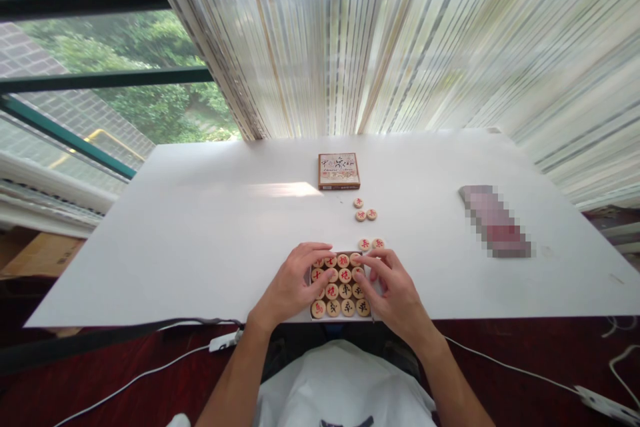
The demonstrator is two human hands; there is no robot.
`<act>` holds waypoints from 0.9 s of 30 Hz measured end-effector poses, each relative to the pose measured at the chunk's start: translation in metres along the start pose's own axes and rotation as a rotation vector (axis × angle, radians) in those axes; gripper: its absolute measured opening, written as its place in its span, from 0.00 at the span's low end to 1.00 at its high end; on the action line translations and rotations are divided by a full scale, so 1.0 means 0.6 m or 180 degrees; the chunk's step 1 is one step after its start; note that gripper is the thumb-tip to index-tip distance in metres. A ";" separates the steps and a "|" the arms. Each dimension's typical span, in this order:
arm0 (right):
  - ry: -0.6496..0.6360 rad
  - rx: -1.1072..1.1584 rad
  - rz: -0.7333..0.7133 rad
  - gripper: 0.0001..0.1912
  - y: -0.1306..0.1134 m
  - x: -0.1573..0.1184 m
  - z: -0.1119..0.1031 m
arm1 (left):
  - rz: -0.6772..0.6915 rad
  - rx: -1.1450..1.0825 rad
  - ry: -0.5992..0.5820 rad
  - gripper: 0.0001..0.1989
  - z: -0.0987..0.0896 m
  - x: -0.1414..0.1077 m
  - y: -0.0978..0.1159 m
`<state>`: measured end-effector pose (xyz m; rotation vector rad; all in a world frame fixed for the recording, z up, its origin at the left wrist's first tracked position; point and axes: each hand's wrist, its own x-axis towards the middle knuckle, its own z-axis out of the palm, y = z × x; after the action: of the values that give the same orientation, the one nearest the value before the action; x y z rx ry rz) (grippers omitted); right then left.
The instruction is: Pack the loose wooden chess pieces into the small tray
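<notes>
One white table [225, 227], set against curtains [325, 40]. Left hand [295, 277]: wrist at the table's near edge, palm facing inward, fingers arched over the left side of the open box [349, 253], thumb spread well apart from them. Right hand [395, 288]: fingers bent, thumb and forefinger over its right column; whether they pinch a piece cannot be told. Box lies between the hands, holding rows of pieces [345, 275]. Beyond: a lettered cover [339, 170], flat; five loose discs [371, 214].
</notes>
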<state>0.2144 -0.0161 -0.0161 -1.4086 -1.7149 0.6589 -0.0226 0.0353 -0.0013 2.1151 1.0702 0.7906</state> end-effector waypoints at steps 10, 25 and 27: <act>-0.0104 -0.0060 -0.0208 0.16 0.001 0.009 0.008 | 0.0071 0.0075 -0.0140 0.21 -0.004 -0.005 -0.008; 0.0054 0.0019 -0.0174 0.11 0.001 0.006 0.010 | 0.0079 0.0063 -0.0120 0.18 -0.002 -0.006 -0.012; 0.0195 0.0131 -0.0161 0.10 0.003 0.004 0.008 | 0.0053 0.0034 -0.0138 0.18 -0.003 -0.006 -0.012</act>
<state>0.2114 -0.0126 -0.0194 -1.3393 -1.6745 0.6139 -0.0291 0.0360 -0.0065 2.1430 1.0377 0.7449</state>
